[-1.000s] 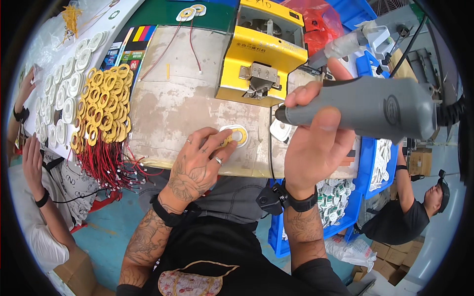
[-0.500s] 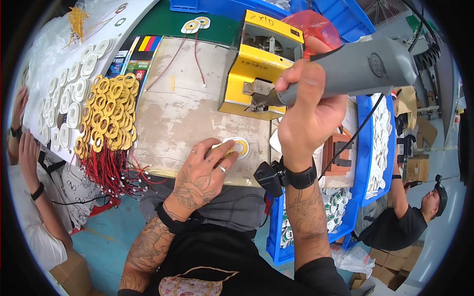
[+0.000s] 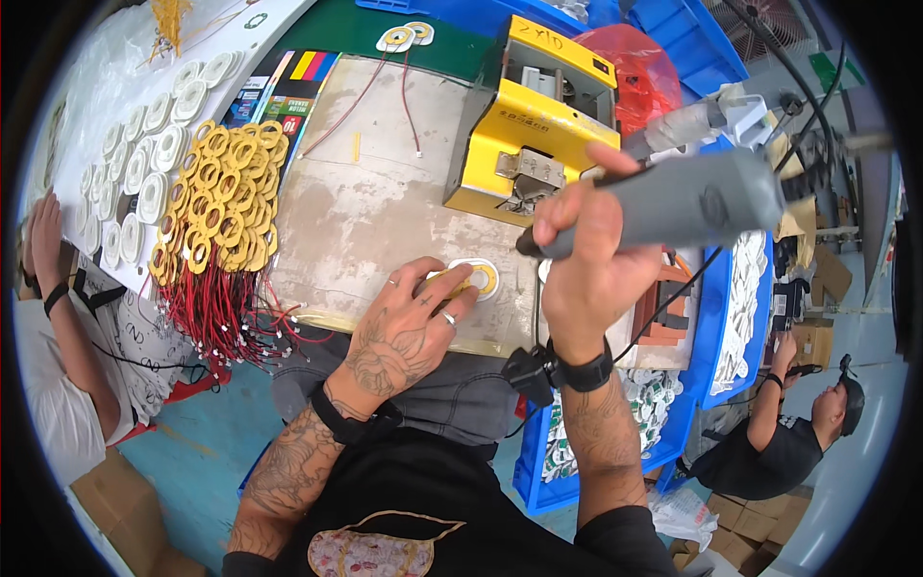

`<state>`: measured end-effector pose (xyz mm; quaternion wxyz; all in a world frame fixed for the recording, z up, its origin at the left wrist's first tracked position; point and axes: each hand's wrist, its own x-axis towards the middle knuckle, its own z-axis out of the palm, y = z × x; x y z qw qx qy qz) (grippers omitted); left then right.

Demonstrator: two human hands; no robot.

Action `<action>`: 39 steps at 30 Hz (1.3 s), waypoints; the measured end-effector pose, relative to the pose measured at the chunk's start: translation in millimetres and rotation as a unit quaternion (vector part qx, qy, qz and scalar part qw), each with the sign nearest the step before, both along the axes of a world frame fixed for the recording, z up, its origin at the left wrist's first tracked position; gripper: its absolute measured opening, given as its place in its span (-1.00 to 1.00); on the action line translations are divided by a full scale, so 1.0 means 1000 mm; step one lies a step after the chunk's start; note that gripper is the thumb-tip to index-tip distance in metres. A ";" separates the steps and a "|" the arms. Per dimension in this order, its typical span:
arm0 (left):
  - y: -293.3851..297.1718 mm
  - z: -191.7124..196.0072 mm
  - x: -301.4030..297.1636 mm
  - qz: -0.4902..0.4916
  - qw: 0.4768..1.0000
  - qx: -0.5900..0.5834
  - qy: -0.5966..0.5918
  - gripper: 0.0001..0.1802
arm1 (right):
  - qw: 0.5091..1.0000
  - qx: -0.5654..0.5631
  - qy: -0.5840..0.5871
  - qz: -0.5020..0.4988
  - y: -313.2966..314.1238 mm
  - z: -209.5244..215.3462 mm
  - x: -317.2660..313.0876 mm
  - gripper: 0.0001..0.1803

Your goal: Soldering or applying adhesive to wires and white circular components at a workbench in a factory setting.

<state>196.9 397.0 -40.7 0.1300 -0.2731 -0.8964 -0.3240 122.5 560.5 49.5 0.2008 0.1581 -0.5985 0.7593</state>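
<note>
In my right hand (image 3: 598,264) is a grey electric screwdriver (image 3: 678,204), the fingers wrapped around its body, which is blurred by motion. Its dark tip points left, just below the yellow screw feeder (image 3: 553,123) and apart from it. I cannot make out whether a screw sits on the tip. My left hand (image 3: 404,322) rests near the board's front edge, with its fingers curled over a small white oval housing (image 3: 492,266). A yellow ring (image 3: 488,281) lies inside that housing. Two similar white pieces (image 3: 396,39) with yellow rings and red wires lie at the board's far side.
Yellow rings (image 3: 219,192) with red wires are heaped at left, beside rows of white housings (image 3: 154,173). Blue bins (image 3: 707,317) of parts stand at right, past a brown block (image 3: 663,313). One person (image 3: 72,346) sits at left, another (image 3: 788,433) at right.
The screwdriver's tip has come away from the screw feeder's outlet and moved nearer to me. My left hand stays on the white housing. The whole view has shifted slightly.
</note>
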 end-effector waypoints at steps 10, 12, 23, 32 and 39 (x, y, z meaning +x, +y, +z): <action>-0.001 0.002 0.001 -0.006 1.000 -0.024 -0.006 -0.53 | 0.999 -0.009 -0.032 0.004 0.003 -0.036 0.029 -0.50; 0.000 0.001 0.001 -0.007 1.000 -0.027 -0.006 -0.53 | 0.999 -0.005 -0.039 0.002 0.004 -0.037 0.031 -0.50; 0.000 0.004 0.000 0.002 1.000 -0.012 -0.008 -0.46 | 0.999 0.039 -0.037 -0.002 0.004 -0.046 0.036 -0.50; 0.000 0.003 0.000 -0.004 1.000 -0.002 -0.006 -0.46 | 0.997 0.006 -0.082 0.007 0.009 -0.057 0.032 -0.54; 0.002 0.004 0.003 -0.001 1.000 0.013 -0.021 -0.45 | 0.997 -0.036 0.068 -0.017 -0.002 0.016 -0.007 -0.49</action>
